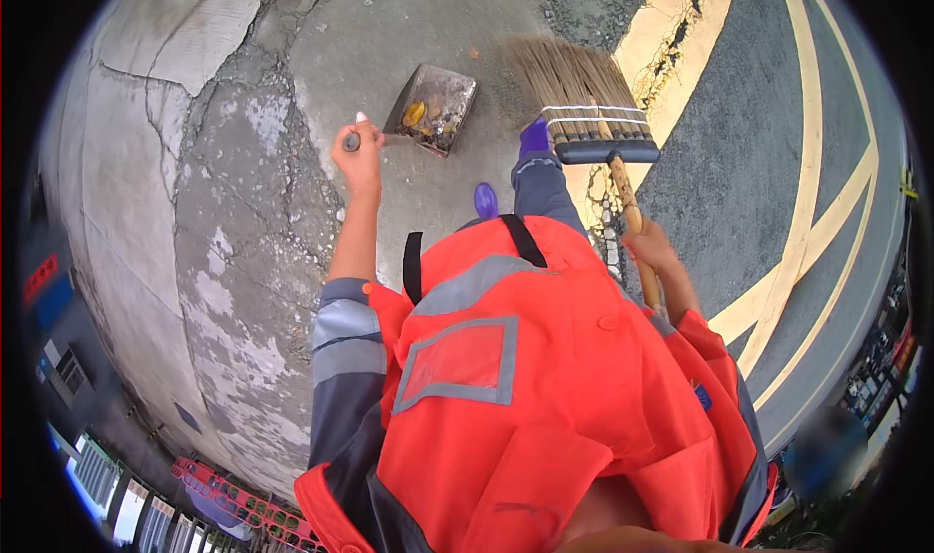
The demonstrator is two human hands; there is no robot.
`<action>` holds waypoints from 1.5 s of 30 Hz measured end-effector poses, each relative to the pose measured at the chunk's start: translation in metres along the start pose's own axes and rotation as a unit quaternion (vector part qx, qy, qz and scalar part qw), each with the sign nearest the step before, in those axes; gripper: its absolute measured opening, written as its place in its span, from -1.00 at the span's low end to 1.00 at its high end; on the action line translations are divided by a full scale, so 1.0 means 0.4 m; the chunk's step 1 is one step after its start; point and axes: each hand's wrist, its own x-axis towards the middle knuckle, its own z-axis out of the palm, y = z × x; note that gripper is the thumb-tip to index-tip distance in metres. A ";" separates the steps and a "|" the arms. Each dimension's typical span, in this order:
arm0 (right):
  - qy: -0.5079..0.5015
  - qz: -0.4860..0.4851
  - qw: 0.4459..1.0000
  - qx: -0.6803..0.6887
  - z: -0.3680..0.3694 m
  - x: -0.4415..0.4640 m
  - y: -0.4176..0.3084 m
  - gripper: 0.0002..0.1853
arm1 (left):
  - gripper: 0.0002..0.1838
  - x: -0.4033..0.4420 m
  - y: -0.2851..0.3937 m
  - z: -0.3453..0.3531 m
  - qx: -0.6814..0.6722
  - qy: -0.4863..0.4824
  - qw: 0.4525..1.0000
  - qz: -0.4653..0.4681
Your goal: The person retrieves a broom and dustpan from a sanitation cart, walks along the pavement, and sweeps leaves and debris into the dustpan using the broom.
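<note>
My left hand (360, 162) is closed round the end of the handle of a long-handled dustpan (460, 88). Its metal pan holds dirt, small debris and a yellow leaf. On the other side, my right hand (652, 247) grips the wooden handle of a broom (584, 86). The broom's wide bristle head, bound with white cord under a dark bar, is raised beside my right leg and points away from me. Its bristle tips look slightly blurred. A gap of pavement lies between the bristles and the dustpan.
Cracked concrete (229, 154) with loose gravel runs along the left. Yellow painted lines (808, 115) cross the asphalt on the right. My purple shoes (486, 200) stand just below the dustpan and broom. A red barrier (243, 504) shows at the lower left.
</note>
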 end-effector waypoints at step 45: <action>-0.002 0.066 0.952 0.300 -0.900 0.736 -1.236 -0.89 | -0.64 1.134 0.533 1.018 -0.040 0.028 0.999 0.005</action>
